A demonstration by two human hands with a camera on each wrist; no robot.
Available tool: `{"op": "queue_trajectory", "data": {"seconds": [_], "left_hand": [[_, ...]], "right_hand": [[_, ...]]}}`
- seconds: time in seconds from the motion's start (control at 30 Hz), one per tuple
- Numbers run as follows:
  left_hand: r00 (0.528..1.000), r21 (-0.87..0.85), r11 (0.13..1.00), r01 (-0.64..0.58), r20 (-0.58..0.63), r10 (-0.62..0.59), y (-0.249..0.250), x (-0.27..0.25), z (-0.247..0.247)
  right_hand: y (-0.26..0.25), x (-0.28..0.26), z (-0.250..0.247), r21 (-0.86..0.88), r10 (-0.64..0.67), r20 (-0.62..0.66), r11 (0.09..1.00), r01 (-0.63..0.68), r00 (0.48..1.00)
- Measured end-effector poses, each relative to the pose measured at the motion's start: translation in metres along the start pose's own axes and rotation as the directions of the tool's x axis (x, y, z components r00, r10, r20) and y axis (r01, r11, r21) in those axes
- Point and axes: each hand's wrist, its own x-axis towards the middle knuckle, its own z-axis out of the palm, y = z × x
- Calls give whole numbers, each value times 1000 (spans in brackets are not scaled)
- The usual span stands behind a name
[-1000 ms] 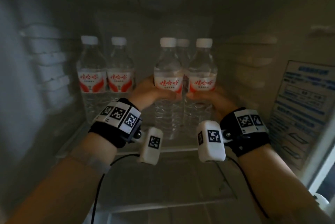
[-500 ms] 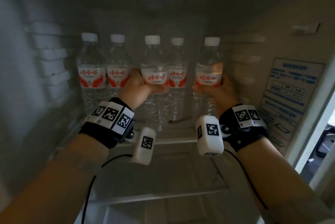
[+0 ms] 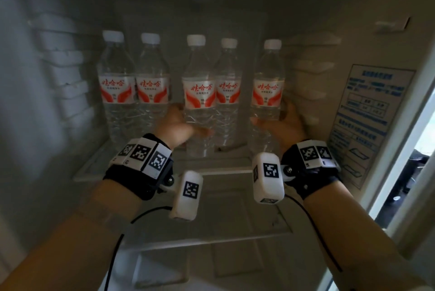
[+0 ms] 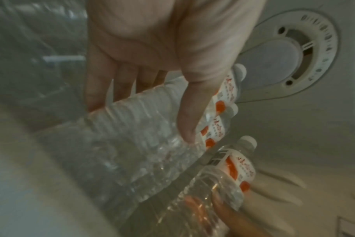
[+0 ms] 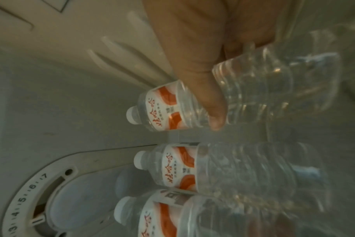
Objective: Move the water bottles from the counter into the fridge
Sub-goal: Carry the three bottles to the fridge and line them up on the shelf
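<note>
Several clear water bottles with red-and-white labels stand in a row on the fridge's upper shelf (image 3: 94, 163). My left hand (image 3: 179, 126) grips the middle bottle (image 3: 199, 100) below its label, thumb across the front (image 4: 186, 112); the bottle is upright with its base down at the shelf. My right hand (image 3: 282, 121) grips the rightmost bottle (image 3: 267, 95) from the right side, thumb over its ribbed body (image 5: 213, 99). That bottle's base is hidden behind my wrist camera. Two bottles (image 3: 115, 93) stand free at the left, and one (image 3: 227, 93) stands behind, between the held ones.
A round thermostat dial (image 5: 30, 200) sits in the fridge ceiling above the bottles. Ribbed side walls close in left and right, with a blue-printed sticker (image 3: 367, 126) on the right wall. A lower glass shelf (image 3: 211, 232) lies below my wrists. The door opening is at far right.
Both held bottles started close together in front of the row. They have moved apart, the left one leftward and the right one rightward, and down toward the shelf.
</note>
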Motion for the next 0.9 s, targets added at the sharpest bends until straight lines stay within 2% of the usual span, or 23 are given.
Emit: {"op": "queue_trajectory", "data": {"seconds": [0.13, 0.23, 0.37, 0.53, 0.7, 0.9], "left_hand": [[999, -66, 997, 40, -29, -42, -9, 0, 4], [997, -89, 996, -15, -82, 7, -13, 3, 3], [993, -3, 998, -69, -100, 68, -55, 39, 5], [995, 133, 991, 21, -99, -8, -28, 20, 9], [977, 212, 954, 212, -14, -214, -26, 16, 0], [976, 330, 919, 218, -69, -206, -26, 17, -11]], "right_hand": [[11, -6, -2, -14, -21, -60, 1000, 21, 998], [11, -4, 1, -11, -31, -68, 999, 31, 997], [9, -2, 2, -24, -41, -25, 999, 40, 999], [13, 6, 3, 23, 42, -8, 999, -42, 999], [13, 12, 5, 10, 136, 79, 990, -137, 988], [10, 11, 11, -8, 194, 119, 981, -194, 974]]}}
